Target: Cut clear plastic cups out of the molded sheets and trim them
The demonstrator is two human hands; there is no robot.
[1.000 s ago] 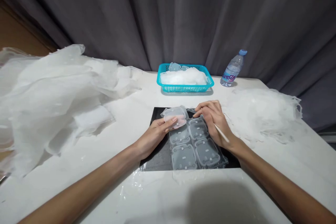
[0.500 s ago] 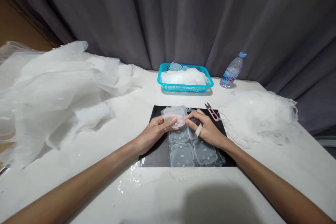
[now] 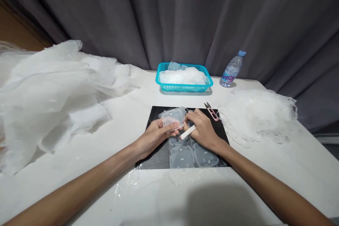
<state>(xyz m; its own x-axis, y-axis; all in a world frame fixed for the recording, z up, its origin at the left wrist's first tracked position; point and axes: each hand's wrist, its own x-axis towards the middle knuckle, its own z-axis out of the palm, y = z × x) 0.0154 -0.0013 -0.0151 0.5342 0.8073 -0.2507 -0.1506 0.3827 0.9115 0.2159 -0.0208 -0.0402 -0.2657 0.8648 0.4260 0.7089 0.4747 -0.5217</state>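
Note:
My left hand (image 3: 156,133) pinches a translucent, rounded-square piece of thin plastic (image 3: 173,114) with small white spots on it. Its thumb lies across the near edge. At the right edge of that piece are the bent fingers of my right hand (image 3: 202,127). A short white stick (image 3: 188,132) is gripped in this hand and slants down to the left; its kind does not show. Beneath both hands lies a black board (image 3: 153,160), bearing several similar translucent rounded squares (image 3: 182,156) joined in a sheet. My hands partly cover them.
Pink-handled thread snips (image 3: 211,112) lie at the board's upper right corner. Behind it stand a blue basket (image 3: 185,87) of white material and a water bottle (image 3: 232,70). White filmy sheets (image 3: 53,88) heap up on the left, a thinner translucent pile (image 3: 262,114) on the right.
My right hand has turned, so the white stick now shows at fuller length, pointing down-left. The plastic piece has tilted in my left hand. The whole view has shifted slightly.

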